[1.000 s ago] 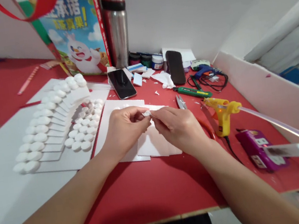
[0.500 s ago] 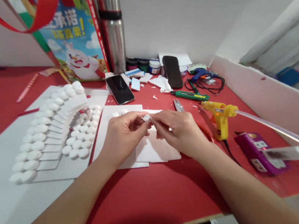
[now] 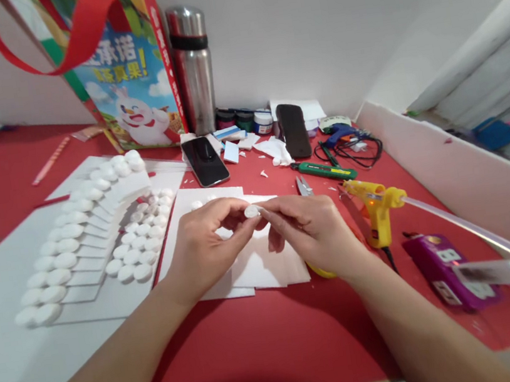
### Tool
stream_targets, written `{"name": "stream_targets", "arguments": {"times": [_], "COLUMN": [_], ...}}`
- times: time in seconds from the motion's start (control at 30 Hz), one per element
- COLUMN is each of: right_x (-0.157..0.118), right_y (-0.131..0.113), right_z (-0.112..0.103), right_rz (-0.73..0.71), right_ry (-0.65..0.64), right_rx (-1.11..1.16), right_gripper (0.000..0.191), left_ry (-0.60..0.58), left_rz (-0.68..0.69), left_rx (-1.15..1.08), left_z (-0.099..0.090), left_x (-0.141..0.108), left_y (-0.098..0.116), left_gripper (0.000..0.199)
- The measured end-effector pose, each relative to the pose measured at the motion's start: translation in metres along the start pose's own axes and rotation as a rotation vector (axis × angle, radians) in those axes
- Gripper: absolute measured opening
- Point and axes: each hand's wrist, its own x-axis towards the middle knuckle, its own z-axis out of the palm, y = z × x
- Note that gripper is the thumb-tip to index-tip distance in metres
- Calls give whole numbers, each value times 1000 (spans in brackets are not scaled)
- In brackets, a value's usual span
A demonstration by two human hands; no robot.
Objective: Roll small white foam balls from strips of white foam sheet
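Between the thumb and forefinger of my left hand is a small round white disc. The thumb and forefinger of my right hand pinch at the disc's right edge. Both hands hover over white cards that lie overlapping on the red table. To the left, larger white discs run in a curved double row along fanned card strips. Several small white discs sit in a group beside them. Scissors lie partly hidden under my right hand.
On the right stand a yellow glue gun with a long clear stick and a purple box. A green cutter, two phones, a steel flask and a printed bag are at the back.
The camera view has tilted up a little, so everything sits lower in the picture. The disc now shows more of its round face. My hands keep their hold.
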Motion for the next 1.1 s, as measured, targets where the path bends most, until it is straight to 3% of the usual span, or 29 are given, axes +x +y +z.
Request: {"name": "stream_targets", "arguments": {"times": [0.13, 0.23, 0.47, 0.8, 0.93, 1.0, 1.1], "right_x": [-2, -4, -4, -3, -2, -1, 2], "right_y": [-1, 1, 7, 6, 2, 0, -3], "right_z": [6, 8, 4, 5, 3, 1, 0], "right_rz": [-72, -142, -227, -118, -41, 84, 285], "right_ry": [150, 187, 24, -66, -43, -52, -70], "right_rx": [-162, -266, -367, -420, -274, -38, 383], "right_gripper": [18, 18, 22, 25, 23, 20, 14], "left_ry": [14, 20, -18, -21, -17, -25, -69], "left_rz": [-193, -305, -382, -424, -416, -442, -553], "left_rx": [-271, -405, -427, -510, -540, -625, -959], "left_z": [5, 9, 7, 10, 9, 7, 4], "left_x": [1, 2, 3, 4, 5, 6, 9], "left_y": [4, 4, 3, 1, 2, 0, -5], "left_gripper": [16, 23, 27, 30, 22, 19, 23]}}
